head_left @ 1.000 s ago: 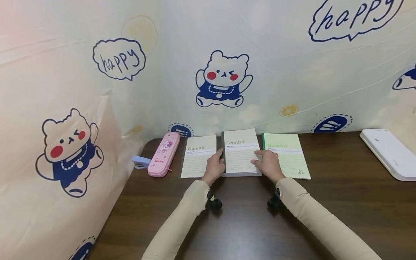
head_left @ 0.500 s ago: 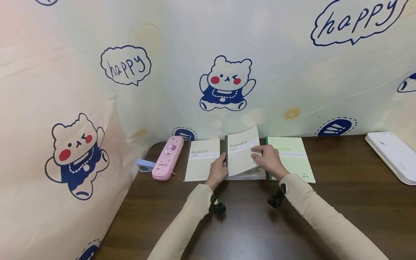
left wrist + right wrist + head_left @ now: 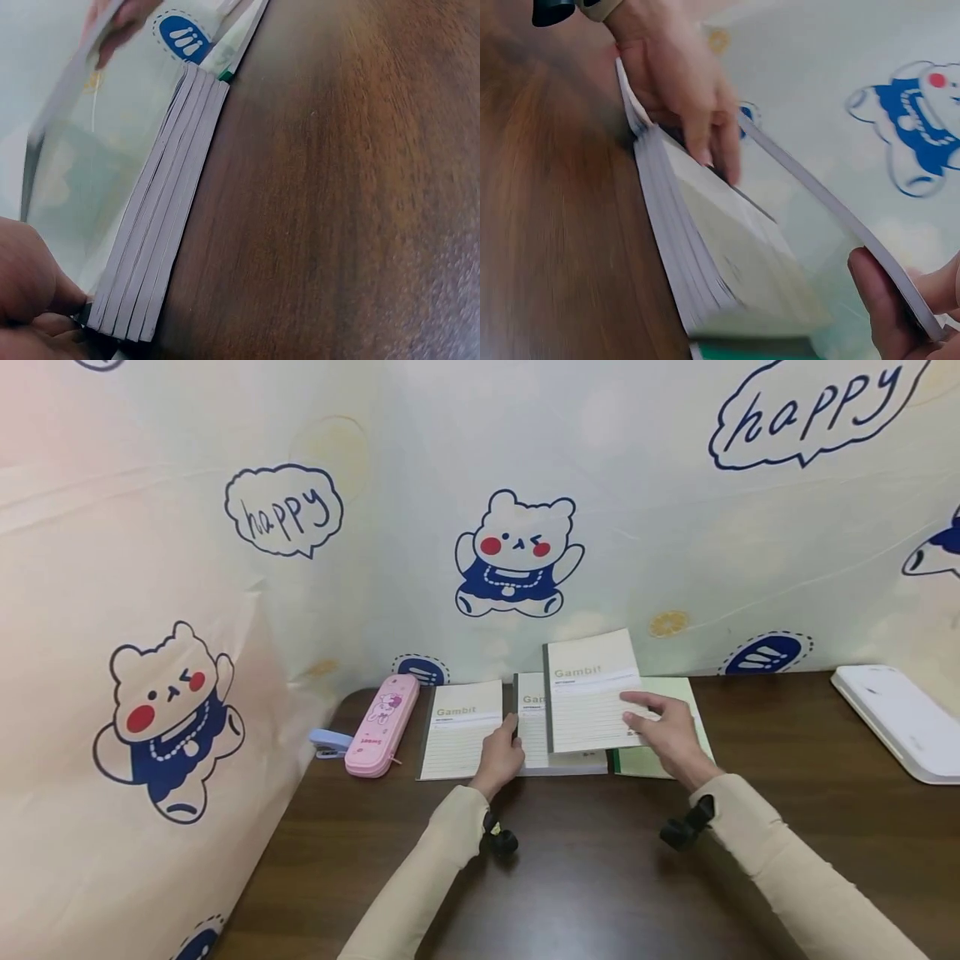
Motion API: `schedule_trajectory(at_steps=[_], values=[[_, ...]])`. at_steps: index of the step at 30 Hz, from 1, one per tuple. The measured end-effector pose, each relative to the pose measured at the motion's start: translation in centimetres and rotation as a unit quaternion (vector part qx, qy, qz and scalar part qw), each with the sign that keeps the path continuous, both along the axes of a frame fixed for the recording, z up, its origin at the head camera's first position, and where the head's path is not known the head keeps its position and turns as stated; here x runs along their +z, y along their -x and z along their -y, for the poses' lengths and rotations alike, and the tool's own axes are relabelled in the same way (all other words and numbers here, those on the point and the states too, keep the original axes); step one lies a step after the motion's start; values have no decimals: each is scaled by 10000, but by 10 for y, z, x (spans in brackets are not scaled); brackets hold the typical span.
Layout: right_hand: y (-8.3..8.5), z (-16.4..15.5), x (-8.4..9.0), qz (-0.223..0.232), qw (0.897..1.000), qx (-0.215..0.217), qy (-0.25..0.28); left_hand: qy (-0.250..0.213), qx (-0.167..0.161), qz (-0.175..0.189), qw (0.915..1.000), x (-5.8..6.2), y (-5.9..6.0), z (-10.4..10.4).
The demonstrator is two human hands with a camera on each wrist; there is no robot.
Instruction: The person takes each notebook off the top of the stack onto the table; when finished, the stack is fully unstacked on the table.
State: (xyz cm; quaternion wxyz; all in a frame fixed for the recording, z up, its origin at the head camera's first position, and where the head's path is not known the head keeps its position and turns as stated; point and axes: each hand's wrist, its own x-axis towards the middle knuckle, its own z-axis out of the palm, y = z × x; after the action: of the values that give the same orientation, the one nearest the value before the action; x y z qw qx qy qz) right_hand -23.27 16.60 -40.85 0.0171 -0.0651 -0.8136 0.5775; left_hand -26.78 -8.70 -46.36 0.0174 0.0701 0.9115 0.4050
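My right hand [image 3: 671, 731] pinches a cream Gambit notebook [image 3: 588, 697] by its right edge, thumb on one face and fingers on the other in the right wrist view. The notebook is raised and tilted over a stack of similar notebooks [image 3: 562, 765], and overlaps the green notebook [image 3: 637, 765] on the right. My left hand [image 3: 498, 758] rests its fairly straight fingers along the dark spine side of the stack. The left wrist view shows the stack's several layered page edges [image 3: 154, 217]. Left of it lies another cream notebook [image 3: 459, 739], partly behind my left hand.
A pink pencil case [image 3: 381, 727] and a blue stapler [image 3: 330, 742] lie at the left end of the dark wooden table [image 3: 570, 868]. A white flat slab-like object [image 3: 900, 718] lies at the far right. A printed cloth [image 3: 517, 435] hangs close behind the table's back edge.
My right hand has lifted the top notebook off the stack and carried it to the right, partly over the green notebook. My left hand has stayed at the stack's left side.
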Motion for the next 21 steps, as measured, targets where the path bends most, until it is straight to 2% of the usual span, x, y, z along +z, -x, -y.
schedule_trajectory(at_steps=[5,9,16,21], values=[[-23,-44,11,-183,9998,-38,67,113,10,74,9999,0,0,-1],[-37,-81,15,-226,9996,-111,-109,185,34,120,9998,1,0,1],[-71,-147,12,-49,9992,-398,56,240,-79,-23,9997,2,-1,2],[-92,-181,5,225,9949,-865,-467,316,-185,4,9993,0,0,1]])
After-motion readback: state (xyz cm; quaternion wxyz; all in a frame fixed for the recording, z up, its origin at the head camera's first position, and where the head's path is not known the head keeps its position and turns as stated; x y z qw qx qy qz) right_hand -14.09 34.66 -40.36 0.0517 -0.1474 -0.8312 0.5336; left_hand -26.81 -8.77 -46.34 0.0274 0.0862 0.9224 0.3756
